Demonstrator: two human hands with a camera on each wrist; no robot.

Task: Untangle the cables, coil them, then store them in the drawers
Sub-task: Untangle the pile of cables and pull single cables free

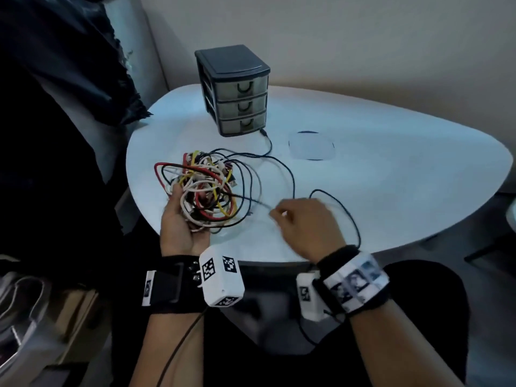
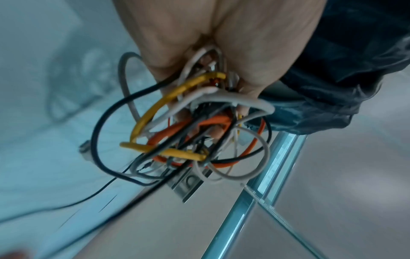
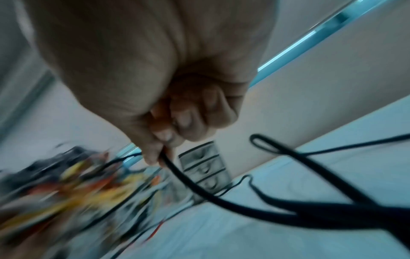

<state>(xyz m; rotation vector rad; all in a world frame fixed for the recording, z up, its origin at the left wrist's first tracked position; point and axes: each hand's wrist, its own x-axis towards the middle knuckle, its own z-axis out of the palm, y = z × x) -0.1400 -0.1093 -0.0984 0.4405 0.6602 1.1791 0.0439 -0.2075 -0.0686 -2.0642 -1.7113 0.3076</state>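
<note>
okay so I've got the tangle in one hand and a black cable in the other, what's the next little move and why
Probably keep drawing the black cable out sideways with the right hand, while the left hand steadies the tangle. That cable already trails loose across the table, so it looks nearest to coming free.

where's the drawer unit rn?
Head view: the drawer unit stands at the table's far side, beyond the cable tangle, all three drawers closed.

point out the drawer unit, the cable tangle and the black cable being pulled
drawer unit (image 1: 242,107): head view, middle drawer front.
cable tangle (image 1: 208,188): head view, centre of the knot.
black cable (image 3: 199,191): right wrist view, stretch below the pinching fingers.
</note>
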